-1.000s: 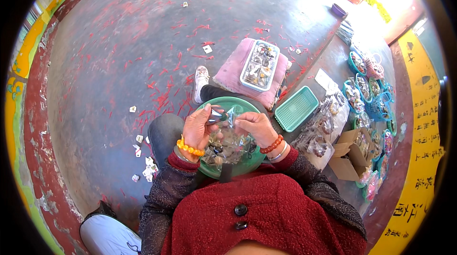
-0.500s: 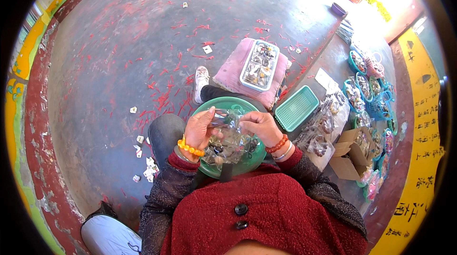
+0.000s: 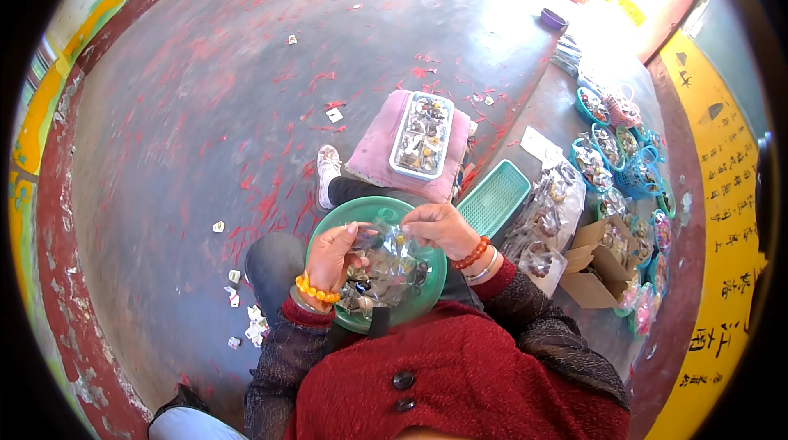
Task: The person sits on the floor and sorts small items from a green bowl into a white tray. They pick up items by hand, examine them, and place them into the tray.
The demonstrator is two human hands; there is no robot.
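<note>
A clear plastic bag (image 3: 384, 240) is stretched between my two hands above a green basin (image 3: 351, 210) on my lap. My left hand (image 3: 330, 256), with a yellow bead bracelet at its wrist, grips the bag's left side between thumb and fingers. At the upper right of the bag, my right hand (image 3: 446, 231) pinches its edge. Whether anything is inside this bag is hard to make out through the shine. Below it, the basin holds several small clear packets (image 3: 369, 286) with dark and pale trinkets.
Ahead, a compartmented plastic box (image 3: 417, 173) of trinkets lies on a pink cushion (image 3: 373, 147). To the right are a green basket (image 3: 494, 196), packets of bracelets (image 3: 543, 222), a cardboard box (image 3: 589, 286) and several filled baskets (image 3: 639, 181). White scraps (image 3: 257, 327) litter the floor at left.
My right hand has moved up and slightly left, and the bag is now drawn taut between the hands. The left hand has lowered slightly in view. The whole view has shifted a little.
</note>
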